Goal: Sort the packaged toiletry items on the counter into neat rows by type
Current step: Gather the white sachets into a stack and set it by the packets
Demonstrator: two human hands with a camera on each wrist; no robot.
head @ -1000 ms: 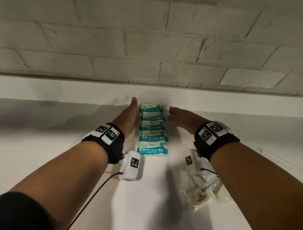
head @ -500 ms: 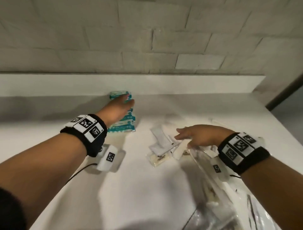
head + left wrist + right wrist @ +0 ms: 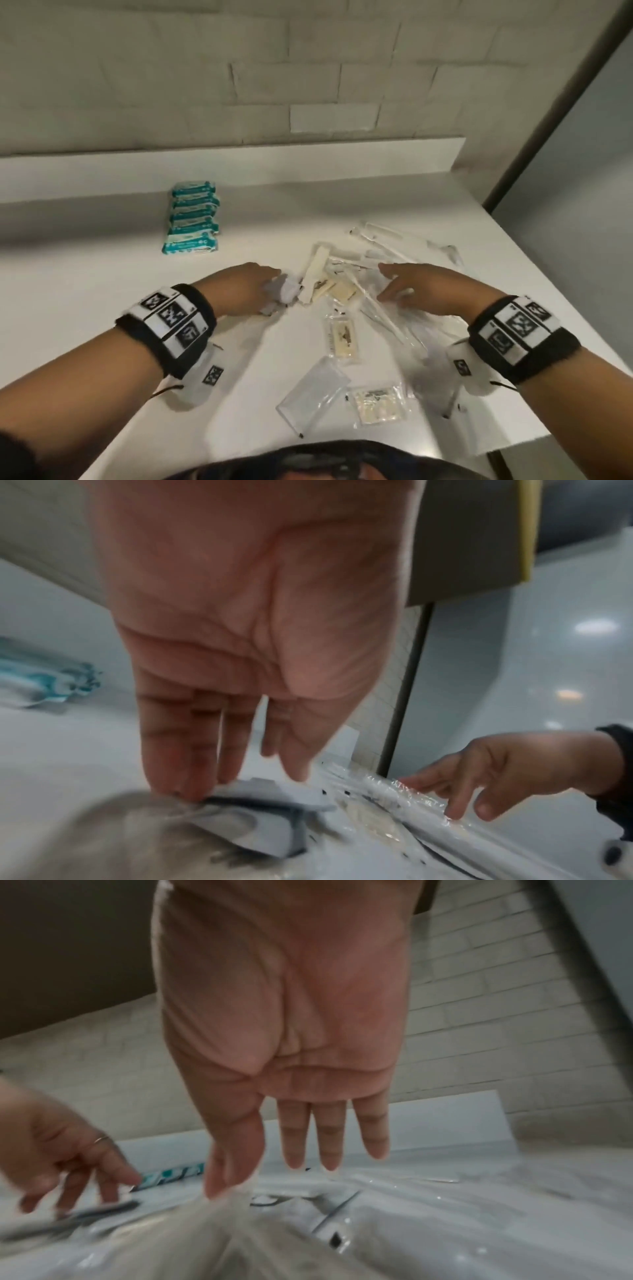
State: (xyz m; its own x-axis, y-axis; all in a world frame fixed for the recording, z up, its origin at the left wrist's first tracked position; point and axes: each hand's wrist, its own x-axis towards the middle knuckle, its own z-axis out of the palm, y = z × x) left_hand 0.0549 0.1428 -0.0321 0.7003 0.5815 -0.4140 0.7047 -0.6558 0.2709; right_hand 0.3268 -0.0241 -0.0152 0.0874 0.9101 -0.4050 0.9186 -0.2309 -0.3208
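Both hands left wipes (image 3: 191,219), upper left, rowed; now our left hand (image 3: 245,288) fingers touching packet (image 3: 281,294), right hand (image 3: 416,286) spread over unsorted pile (image 3: 346,298) on desk (image 3: 102,274).

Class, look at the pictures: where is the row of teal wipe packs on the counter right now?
In the head view the wipe packs lie in a row at the counter's back left, running out from the white ledge, beyond the left hand and apart from the clear packets.

A white counter (image 3: 102,274) runs along a pale brick wall. On it, a neat row of teal wipe packets (image 3: 190,222) lies beyond the left hand (image 3: 239,291), well apart from it. Between and beneath both hands sprawls a loose heap of clear-wrapped packets (image 3: 342,337), with long thin clear sleeves (image 3: 394,236) beyond the right hand (image 3: 421,287).
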